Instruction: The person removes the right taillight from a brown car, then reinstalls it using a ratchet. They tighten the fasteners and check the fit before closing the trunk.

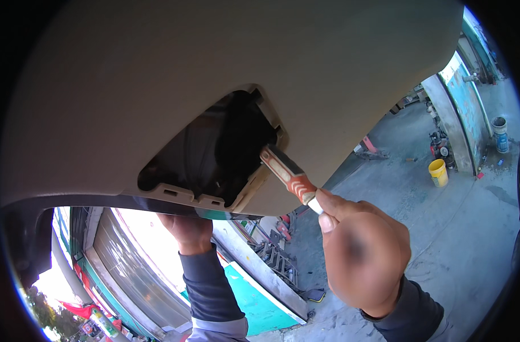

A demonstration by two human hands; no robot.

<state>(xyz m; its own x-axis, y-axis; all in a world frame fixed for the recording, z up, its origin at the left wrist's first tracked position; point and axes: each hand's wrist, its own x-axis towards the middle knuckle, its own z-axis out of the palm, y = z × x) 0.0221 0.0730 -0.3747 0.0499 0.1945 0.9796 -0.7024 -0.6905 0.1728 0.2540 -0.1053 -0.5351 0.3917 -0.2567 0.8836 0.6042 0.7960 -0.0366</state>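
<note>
Head view, looking up: a broad beige headliner panel (157, 85) fills most of what I see, curving with the lens. Cut into it is a dark, roughly four-sided opening (214, 154) with a pale plastic frame along its lower edge.

My right hand (362, 251) is closed around the end of a screwdriver (288, 176) with an orange, white and black handle. Thumb and fingers pinch the handle's butt, and the tool slants up and to the left, so that its front end goes into the right side of the opening. The tip is hidden in the dark there.

My left hand (187, 231) is raised to the lower rim of the panel, just below the opening, fingers curled up against the edge. Whether they grip anything I cannot tell, since the fingertips are out of sight behind the rim.

Beyond the panel lies a grey concrete yard (442, 239), with a yellow bucket (438, 172) well off to the right, near a teal wall (470, 108).
</note>
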